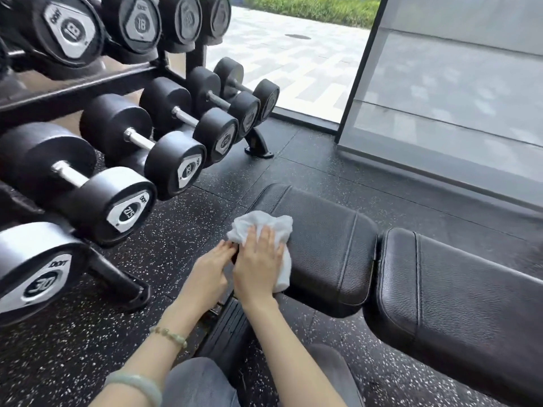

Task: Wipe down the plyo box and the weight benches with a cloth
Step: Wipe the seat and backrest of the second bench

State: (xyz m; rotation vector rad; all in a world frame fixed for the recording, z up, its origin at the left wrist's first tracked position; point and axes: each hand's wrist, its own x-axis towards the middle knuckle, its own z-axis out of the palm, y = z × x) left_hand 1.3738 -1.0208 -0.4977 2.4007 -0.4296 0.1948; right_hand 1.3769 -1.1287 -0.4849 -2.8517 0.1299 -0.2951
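A black padded weight bench runs from the middle of the view to the lower right, in two cushions with a gap between them. A crumpled white cloth lies on the near left edge of the seat cushion. My right hand lies flat on the cloth, fingers together, pressing it onto the leather. My left hand grips the cushion's left edge right beside the cloth, fingers curled round the rim. No plyo box is in view.
A dumbbell rack with several black dumbbells fills the left side, its foot close to the bench. Speckled black rubber floor separates rack and bench. A glass door and grey panel stand behind. My knees are at the bottom.
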